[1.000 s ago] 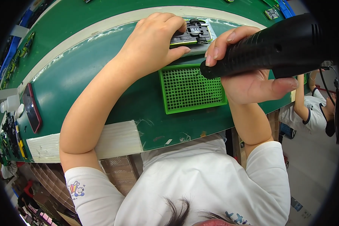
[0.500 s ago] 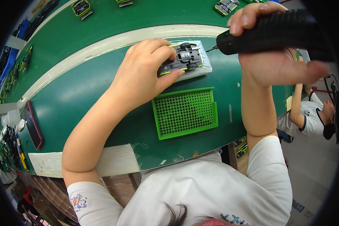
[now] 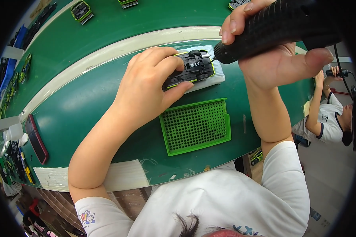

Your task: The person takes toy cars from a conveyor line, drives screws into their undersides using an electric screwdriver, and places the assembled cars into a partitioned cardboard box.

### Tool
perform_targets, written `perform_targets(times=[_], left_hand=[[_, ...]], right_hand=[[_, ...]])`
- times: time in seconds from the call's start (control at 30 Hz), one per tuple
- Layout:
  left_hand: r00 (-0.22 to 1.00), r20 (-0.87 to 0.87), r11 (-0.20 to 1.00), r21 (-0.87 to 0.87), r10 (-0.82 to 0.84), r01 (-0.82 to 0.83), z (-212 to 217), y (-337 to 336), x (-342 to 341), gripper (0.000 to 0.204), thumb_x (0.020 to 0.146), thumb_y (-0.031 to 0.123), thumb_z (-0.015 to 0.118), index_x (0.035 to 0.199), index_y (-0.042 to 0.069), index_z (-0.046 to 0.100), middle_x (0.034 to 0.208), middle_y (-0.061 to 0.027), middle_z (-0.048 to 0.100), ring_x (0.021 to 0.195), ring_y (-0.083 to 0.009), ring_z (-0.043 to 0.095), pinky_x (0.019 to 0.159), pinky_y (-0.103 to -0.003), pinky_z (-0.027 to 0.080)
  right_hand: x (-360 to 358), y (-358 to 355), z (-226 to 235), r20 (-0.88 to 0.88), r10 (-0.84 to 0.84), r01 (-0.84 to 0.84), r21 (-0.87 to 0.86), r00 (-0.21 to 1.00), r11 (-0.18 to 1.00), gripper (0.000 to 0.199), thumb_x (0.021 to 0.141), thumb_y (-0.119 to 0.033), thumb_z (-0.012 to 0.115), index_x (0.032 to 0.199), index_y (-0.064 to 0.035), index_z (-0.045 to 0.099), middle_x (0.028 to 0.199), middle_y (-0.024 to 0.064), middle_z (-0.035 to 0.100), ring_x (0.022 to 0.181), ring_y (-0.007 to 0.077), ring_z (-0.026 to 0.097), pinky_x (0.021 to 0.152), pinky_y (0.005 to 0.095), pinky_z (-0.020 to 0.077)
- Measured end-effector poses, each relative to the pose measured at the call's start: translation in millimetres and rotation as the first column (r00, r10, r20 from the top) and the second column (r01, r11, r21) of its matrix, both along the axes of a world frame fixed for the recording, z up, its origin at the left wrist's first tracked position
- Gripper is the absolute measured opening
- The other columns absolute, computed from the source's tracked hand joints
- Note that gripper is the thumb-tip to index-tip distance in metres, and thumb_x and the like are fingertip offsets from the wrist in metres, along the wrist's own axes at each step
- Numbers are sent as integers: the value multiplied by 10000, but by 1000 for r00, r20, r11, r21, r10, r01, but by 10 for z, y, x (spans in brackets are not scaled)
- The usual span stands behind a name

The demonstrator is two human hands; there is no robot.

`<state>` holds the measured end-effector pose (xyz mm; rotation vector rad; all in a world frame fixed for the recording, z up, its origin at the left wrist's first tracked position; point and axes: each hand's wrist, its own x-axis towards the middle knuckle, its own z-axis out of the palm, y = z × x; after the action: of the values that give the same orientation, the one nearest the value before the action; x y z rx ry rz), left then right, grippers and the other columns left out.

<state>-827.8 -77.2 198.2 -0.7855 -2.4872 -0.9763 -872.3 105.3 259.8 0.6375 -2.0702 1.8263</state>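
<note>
An upside-down toy car [image 3: 194,65], black underneath with yellow-green edges, lies on a pale blue padded block [image 3: 216,75]. My left hand [image 3: 152,75] is closed around its left end, thumb on the near side and fingers over the far side. In my right hand [image 3: 265,59] is a black electric screwdriver [image 3: 261,35], held nearly level and tilted down to the left. Its thin bit reaches the right end of the car's underside; whether it sits in a screw is too small to tell.
A green perforated tray [image 3: 195,126] lies in front of the block. Beyond a pale curved rail, more toy cars [image 3: 82,12] rest on a green surface. A phone [image 3: 37,138] and tools [image 3: 25,166] are at the left. Another person [image 3: 324,114] works at the right.
The electric screwdriver has moved left and down, bringing its bit from beyond the block's edge to the car's right end. My left hand keeps its hold on the car.
</note>
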Motion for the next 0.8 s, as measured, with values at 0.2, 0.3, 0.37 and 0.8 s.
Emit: perform_targets(times=[0.2, 0.3, 0.37, 0.8], left_hand=[[1000, 2, 1000, 3, 0, 0, -39, -21, -3, 320, 673, 115, 808, 901, 21, 603, 1099, -153, 625, 996, -349, 592, 868, -406, 473], [1000, -12, 1000, 6, 1, -1, -10, -6, 26, 322, 669, 118, 810, 897, 20, 604, 1093, -152, 625, 993, -350, 593, 868, -406, 474], [1000, -3, 1000, 16, -9, 9, -11, -15, 47, 326, 667, 125, 813, 902, 23, 610, 1089, -153, 626, 996, -348, 593, 868, -410, 475], [999, 53, 1000, 8, 0, 0, -32, -54, 5, 322, 717, 153, 813, 934, 2, 628, 1096, -131, 644, 951, -289, 624, 838, -340, 506]], right_hand=[[-100, -6, -42, 103, 192, -187, -56, 976, 981, 1017, 714, -941, 180, 856, 13, 501, 609, 134, 550, 500, 219, 546, 507, 297, 485], [-452, 188, -144, -188, 747, -769, -211, 638, 604, 1115, 547, -1016, 321, 1005, -19, 520, 768, 96, 555, 597, 182, 536, 548, 286, 439], [-336, 220, -214, -149, 736, -744, -267, 660, 613, 1113, 542, -1019, 314, 992, -22, 520, 749, 95, 551, 590, 178, 531, 539, 286, 437], [-228, 80, -185, -51, 270, -274, -232, 961, 933, 913, 788, -877, 231, 856, -14, 517, 589, 110, 530, 459, 205, 512, 466, 295, 455]])
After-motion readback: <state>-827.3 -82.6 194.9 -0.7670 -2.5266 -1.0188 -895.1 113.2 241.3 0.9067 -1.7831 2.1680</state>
